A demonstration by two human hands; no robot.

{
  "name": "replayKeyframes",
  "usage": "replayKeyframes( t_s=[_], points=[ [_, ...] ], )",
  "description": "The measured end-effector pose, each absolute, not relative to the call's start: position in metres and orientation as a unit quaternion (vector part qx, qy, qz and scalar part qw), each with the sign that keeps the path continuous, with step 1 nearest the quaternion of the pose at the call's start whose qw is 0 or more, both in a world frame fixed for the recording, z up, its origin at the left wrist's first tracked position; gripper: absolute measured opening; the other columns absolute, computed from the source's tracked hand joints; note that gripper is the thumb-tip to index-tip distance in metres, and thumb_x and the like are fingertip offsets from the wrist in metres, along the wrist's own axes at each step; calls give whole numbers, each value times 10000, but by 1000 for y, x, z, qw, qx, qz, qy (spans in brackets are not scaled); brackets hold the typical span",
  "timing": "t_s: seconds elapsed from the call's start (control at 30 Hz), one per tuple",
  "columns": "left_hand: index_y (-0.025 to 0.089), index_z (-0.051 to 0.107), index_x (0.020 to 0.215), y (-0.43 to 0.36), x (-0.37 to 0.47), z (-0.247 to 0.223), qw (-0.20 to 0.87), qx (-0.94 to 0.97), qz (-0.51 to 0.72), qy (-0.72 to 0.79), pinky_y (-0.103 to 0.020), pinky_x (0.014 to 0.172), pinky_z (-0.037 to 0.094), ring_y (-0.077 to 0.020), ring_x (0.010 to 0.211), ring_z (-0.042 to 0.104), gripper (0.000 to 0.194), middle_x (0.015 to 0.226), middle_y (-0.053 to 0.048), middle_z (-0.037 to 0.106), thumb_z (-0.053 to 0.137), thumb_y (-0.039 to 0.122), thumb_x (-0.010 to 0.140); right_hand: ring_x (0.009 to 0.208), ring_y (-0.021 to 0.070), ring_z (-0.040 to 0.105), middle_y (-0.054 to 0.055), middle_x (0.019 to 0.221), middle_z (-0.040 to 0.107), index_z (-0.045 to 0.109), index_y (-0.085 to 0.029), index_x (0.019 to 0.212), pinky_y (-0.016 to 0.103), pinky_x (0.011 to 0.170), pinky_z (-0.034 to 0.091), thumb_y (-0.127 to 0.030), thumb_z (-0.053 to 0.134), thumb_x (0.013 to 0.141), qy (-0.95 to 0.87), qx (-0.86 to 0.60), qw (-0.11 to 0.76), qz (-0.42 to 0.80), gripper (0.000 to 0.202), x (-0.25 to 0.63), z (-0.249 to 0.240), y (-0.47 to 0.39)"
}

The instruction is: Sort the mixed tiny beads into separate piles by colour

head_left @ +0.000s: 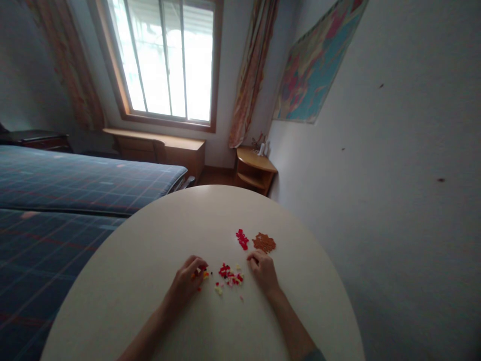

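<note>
On the round cream table (210, 210) lies a loose mixed pile of small red, pink and pale yellow pieces (230, 276). To its left, my left hand (190, 275) rests with curled fingers over some orange, yellow and red bits (205, 274), which it partly covers. My right hand (260, 265) is to the right of the mixed pile, its fingers pinched together; anything between the fingertips is too small to make out. Just beyond it are a red pile (242, 239) and a brown pile (264, 242), side by side.
A bed with a dark plaid cover (86, 180) stands left of the table. Behind are a wooden desk (180, 143) under the window and a corner shelf (255, 160). A white wall (394, 210) with a map (315, 65) rises at the right.
</note>
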State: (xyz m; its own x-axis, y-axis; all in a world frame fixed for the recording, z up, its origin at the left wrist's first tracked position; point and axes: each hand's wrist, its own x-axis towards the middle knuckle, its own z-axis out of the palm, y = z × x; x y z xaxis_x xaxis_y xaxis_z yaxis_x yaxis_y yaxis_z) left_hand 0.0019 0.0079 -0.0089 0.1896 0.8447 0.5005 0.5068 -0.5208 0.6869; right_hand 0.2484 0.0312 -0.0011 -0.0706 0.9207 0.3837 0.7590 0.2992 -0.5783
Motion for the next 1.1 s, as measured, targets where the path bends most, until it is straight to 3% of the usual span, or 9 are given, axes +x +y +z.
replayKeyframes(
  t_s=[0.27, 1.1],
  points=[
    [169, 544, 676, 7, 3, -6, 181, 751, 438, 459, -187, 539, 459, -101, 566, 537, 106, 656, -2, 528, 459, 155, 737, 683, 151, 542, 35, 685, 588, 578, -174, 609, 242, 666, 392, -73, 393, 667, -721, -581, 361, 104, 219, 247, 1, 31],
    [176, 527, 653, 5, 2, -2, 207, 751, 440, 446, -205, 588, 480, -115, 643, 547, 108, 710, -23, 544, 450, 140, 720, 689, 151, 547, 34, 698, 592, 584, -175, 616, 245, 673, 398, -65, 396, 676, -719, -582, 361, 118, 226, 248, -1, 31]
  ],
)
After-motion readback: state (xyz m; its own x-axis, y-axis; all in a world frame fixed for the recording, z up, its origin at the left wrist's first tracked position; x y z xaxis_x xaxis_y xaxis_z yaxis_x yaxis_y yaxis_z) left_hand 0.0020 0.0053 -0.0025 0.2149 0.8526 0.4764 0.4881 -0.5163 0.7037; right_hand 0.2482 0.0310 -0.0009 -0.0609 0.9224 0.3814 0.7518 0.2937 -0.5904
